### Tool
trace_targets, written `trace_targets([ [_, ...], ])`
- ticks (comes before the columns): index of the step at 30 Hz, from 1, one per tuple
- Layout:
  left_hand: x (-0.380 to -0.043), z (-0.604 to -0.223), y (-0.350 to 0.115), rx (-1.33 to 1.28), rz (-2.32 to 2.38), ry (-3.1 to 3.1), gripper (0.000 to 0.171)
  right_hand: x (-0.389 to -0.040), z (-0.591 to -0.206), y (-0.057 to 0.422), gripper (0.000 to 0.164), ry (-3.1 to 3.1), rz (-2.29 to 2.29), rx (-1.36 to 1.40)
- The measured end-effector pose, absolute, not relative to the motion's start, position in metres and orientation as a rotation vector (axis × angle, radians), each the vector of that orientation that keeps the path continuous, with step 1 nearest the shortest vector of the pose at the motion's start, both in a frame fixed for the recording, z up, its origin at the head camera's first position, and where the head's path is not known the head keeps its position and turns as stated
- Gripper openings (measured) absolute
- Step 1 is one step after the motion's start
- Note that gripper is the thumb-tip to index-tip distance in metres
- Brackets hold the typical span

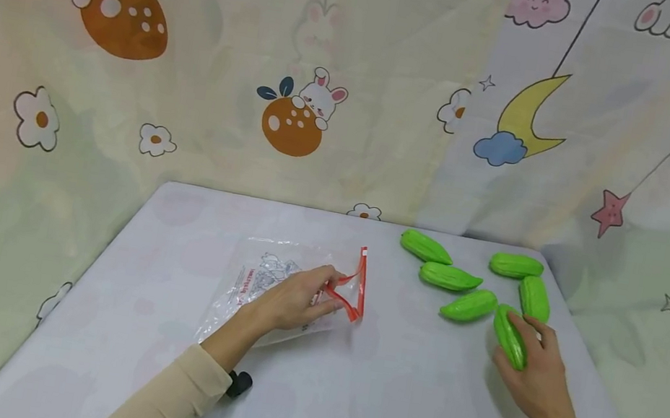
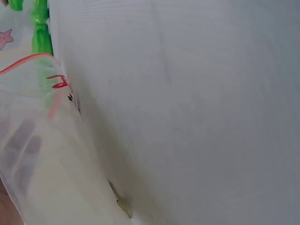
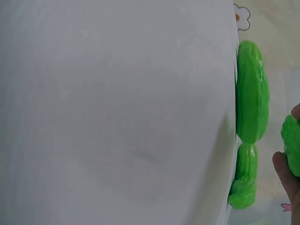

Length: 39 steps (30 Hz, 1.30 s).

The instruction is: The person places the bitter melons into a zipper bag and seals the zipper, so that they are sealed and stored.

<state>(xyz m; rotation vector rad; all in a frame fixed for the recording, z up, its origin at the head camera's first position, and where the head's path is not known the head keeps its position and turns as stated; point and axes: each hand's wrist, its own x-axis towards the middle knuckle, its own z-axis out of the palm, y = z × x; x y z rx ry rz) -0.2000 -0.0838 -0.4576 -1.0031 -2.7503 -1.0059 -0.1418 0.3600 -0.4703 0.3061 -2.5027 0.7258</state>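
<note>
A clear zip bag with a red seal and printed front lies on the table. My left hand holds it at its mouth, thumb and fingers at the red edges, which stand apart in a gap facing right. In the left wrist view, fingers show dimly through the plastic bag. On the right, my right hand grips a bright green ridged gourd, fingers over its far side and thumb on the near side. The right wrist view shows this gourd between thumb and finger at the frame's edge.
Several more green gourds lie near the table's back right, among them one at the back, one beside the held one and one near the right edge. A patterned cloth hangs behind the white table.
</note>
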Motion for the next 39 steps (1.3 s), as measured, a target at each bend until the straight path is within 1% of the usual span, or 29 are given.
trace_targets([
  [6, -0.199, -0.456, -0.085, -0.978, -1.025, -2.761, 0.036, -0.146, -0.471, 0.348, 0.069, -2.488, 0.785, 0.348],
  [16, -0.196, -0.461, -0.084, -0.977, -0.988, -2.79, 0.036, -0.156, -0.469, 0.329, 0.068, -2.485, 0.783, 0.436],
  [23, -0.197, -0.459, -0.084, -0.981, -0.964, -2.784, 0.039, -0.166, -0.464, 0.311, 0.066, -2.46, 0.788, 0.433],
  [30, -0.198, -0.457, -0.084, -1.008, -0.976, -2.747, 0.036, -0.174, -0.458, 0.293, 0.065, -2.446, 0.86, 0.437],
  [39, -0.199, -0.457, -0.085, -1.017, -0.952, -2.749, 0.035, -0.187, -0.453, 0.285, 0.068, -2.428, 0.876, 0.454],
])
